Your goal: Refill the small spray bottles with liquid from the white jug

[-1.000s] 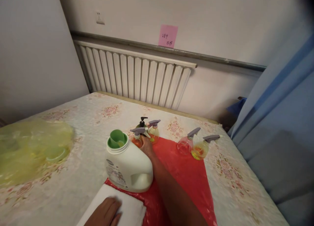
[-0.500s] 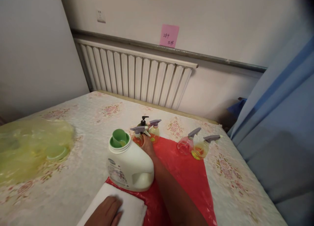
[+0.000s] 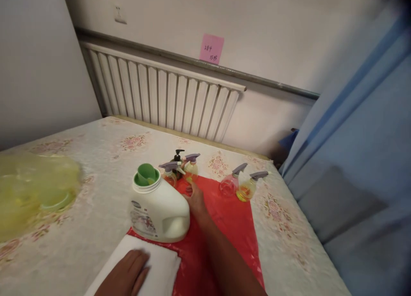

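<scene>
My left hand (image 3: 128, 270) lies flat on a folded white cloth (image 3: 160, 268) at the bottom, fingers stretched out and gripping nothing. Beyond it stands a white detergent jug (image 3: 160, 210), whose mouth holds a green cap (image 3: 147, 173). My right hand (image 3: 196, 200) is just past the jug's right side, over a red plastic sheet (image 3: 231, 223). Its fingers are partly curled but apart, with nothing visible in them. Nearest to it are a spray bottle with orange liquid (image 3: 169, 179), another with pale yellow liquid (image 3: 192, 169) and a dark pump bottle (image 3: 177, 163).
On the sheet's right edge stand a pink spray bottle (image 3: 228, 185) and a yellow one (image 3: 246, 189). A yellow translucent plastic bag (image 3: 38, 189) lies at left on the flowered tablecloth (image 3: 105, 193). A radiator (image 3: 160, 94) runs behind; a blue curtain (image 3: 359, 150) hangs at right.
My right hand has drawn back from the orange spray bottle, coming away from its side. My left hand stays on the cloth. The whole view has shifted a little.
</scene>
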{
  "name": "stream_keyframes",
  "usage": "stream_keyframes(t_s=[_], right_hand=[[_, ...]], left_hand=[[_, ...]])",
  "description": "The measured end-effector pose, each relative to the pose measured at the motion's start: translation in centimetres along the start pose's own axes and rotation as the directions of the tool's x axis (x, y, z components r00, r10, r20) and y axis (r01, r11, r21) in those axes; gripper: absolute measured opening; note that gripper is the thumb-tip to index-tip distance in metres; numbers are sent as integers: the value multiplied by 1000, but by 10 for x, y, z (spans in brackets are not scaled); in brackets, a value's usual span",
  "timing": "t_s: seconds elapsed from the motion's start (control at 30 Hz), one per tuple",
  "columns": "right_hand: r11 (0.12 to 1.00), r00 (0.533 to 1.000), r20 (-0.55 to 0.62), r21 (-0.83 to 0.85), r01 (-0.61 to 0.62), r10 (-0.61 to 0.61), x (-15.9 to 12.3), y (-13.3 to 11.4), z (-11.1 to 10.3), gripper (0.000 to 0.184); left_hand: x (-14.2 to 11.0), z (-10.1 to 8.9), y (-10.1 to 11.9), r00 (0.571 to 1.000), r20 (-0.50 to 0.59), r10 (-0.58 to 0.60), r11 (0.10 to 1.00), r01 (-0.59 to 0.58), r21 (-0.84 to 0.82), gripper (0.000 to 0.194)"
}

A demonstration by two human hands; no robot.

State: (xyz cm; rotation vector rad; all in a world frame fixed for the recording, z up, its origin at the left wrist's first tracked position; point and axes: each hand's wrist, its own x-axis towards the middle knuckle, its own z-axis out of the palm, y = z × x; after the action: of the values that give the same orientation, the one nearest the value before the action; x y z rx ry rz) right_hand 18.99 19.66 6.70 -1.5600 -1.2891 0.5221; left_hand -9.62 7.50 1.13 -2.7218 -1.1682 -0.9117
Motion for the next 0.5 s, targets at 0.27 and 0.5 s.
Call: stream_keyframes(t_s=[0.27,0.5], right_hand=[[986,914,-389,-68,-150,112,-40,43,-115,37],[936,698,-706,-152,-316,121,-30,82,-194,77]], left_hand=[[-13,24,-18,999,45,-6,1000,6,11,34],[-13,28,-21,998,61,-31,999,32,-24,35]])
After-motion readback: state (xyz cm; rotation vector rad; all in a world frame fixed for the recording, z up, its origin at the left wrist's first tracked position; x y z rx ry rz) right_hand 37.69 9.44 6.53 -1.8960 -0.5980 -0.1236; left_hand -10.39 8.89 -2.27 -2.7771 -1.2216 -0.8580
